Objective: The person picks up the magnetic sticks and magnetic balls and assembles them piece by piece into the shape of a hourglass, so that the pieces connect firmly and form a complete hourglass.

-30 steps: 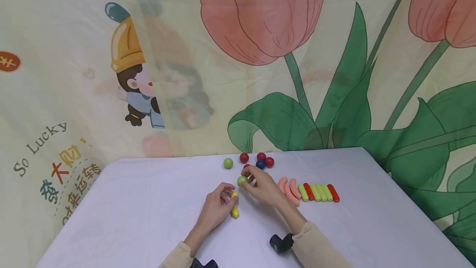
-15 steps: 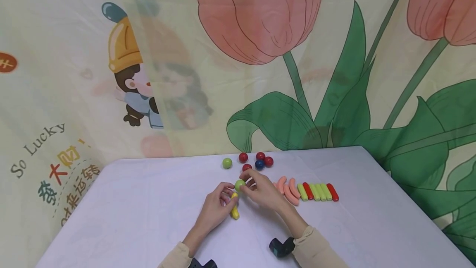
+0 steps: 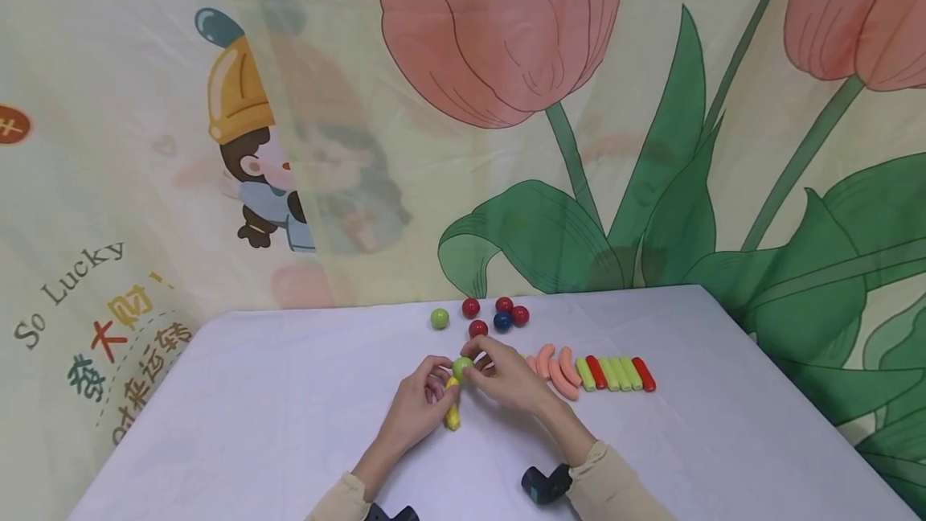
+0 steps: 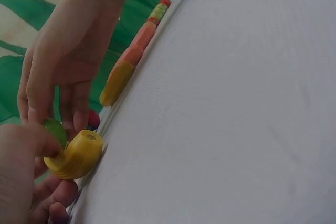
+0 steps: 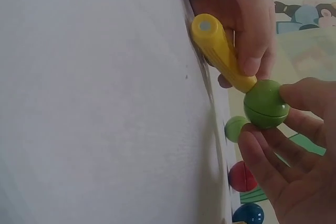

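Pinching a yellow banana-shaped piece between thumb and curled fingers, the left hand holds it over the middle part of the counter. The fingers of the right hand, bent and spread only as wide as what they hold, grip a green ball at the piece's far tip, where the two seem to touch. Just beyond lie red balls, a blue ball and a second green ball. Right of the hands run curved pink pieces, then light green sticks and red sticks side by side; behind hangs a flower-printed cloth
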